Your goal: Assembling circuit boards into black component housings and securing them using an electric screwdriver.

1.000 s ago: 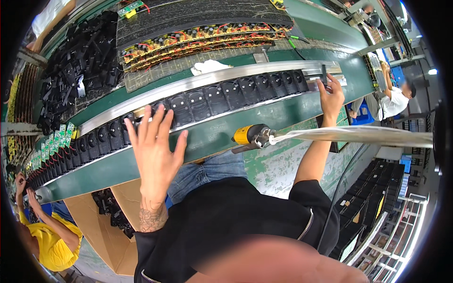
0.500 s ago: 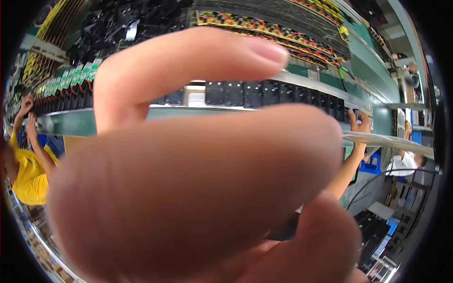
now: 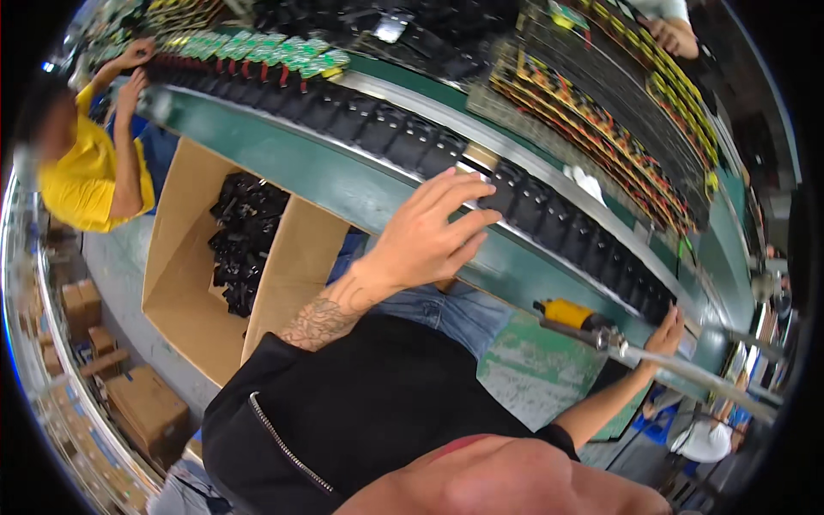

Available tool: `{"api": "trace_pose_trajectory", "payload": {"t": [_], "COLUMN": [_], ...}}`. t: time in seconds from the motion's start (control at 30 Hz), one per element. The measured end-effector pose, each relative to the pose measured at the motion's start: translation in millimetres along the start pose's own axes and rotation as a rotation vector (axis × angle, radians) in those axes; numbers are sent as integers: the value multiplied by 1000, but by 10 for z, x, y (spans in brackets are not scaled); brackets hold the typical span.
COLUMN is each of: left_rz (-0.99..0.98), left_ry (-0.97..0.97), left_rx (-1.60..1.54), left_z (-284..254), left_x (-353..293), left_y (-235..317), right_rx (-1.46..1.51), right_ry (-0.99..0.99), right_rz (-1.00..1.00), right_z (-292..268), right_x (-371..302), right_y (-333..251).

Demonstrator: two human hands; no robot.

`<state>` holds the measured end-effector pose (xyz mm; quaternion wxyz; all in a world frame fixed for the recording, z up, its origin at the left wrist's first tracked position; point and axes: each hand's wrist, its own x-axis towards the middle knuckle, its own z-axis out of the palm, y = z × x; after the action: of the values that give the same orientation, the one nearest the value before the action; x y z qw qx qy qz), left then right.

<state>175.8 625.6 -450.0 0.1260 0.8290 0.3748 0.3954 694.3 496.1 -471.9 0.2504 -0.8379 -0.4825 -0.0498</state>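
Note:
A long row of black plastic housings [image 3: 378, 129] lies along a metal-edged rail on the green bench. My left hand [image 3: 438, 225] reaches over the near edge of the row, beside a short gap with a tan piece [image 3: 481, 155] in it. Its fingers are apart and bent, with nothing visible between them; whether the fingertips touch a housing I cannot tell. At the right end of the row, my right hand [image 3: 666, 333] has its fingers closed at the last housing, partly hidden by a metal bar.
Green circuit boards [image 3: 300, 57] with red wires top the row's left part. Stacked wired boards [image 3: 592, 129] and black parts fill the far side. A cardboard box [image 3: 193, 283] of black parts stands near left. A yellow-and-black tool [image 3: 566, 313] hangs nearby. A yellow-shirted co-worker [image 3: 81, 172] works at left.
The large blurred hand that covered the view is gone, and my left hand is now over the row. The view has tilted and shows more of the bench. My right hand stays at the row's end.

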Motion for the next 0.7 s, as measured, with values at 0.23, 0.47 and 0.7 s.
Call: {"api": "trace_pose_trajectory", "payload": {"t": [0.23, 0.47, 0.7], "left_rz": [-103, -54, -281], "left_ry": [121, 217, 191], "left_rx": [168, 284, 456], "left_z": [189, 62, -156], "left_x": [-187, -103, -192], "left_y": [12, -154, -466], "right_rx": [180, 293, 329], "right_ry": [163, 421, 535], "right_rz": [117, 49, 85], "right_z": [169, 455, 534], "right_x": [-180, -252, -274], "right_y": [-425, -419, -423]}}
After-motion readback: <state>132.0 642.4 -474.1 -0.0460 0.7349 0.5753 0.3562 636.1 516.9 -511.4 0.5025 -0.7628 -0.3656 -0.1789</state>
